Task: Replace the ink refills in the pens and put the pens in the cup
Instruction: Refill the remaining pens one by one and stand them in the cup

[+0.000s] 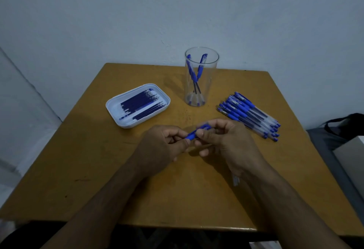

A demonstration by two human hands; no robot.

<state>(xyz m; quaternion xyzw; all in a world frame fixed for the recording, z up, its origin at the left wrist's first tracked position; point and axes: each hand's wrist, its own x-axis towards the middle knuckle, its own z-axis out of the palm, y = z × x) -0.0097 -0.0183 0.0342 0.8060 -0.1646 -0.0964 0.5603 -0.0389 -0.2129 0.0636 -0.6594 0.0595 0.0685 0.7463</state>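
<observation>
Pen (192, 134) in blue is held between both hands above the middle of the table (82, 170): the left hand (163, 146) pinches its lower end, and the right hand (226, 142) is curled round its upper part. A clear barrel end (235, 181) is seen below the right wrist. Behind the hands stands the cup (201, 77) with two pens inside. Refills (142, 104) lie in a white tray (116, 118) to the left, and a pile of pens (249, 114) lies to the right.
</observation>
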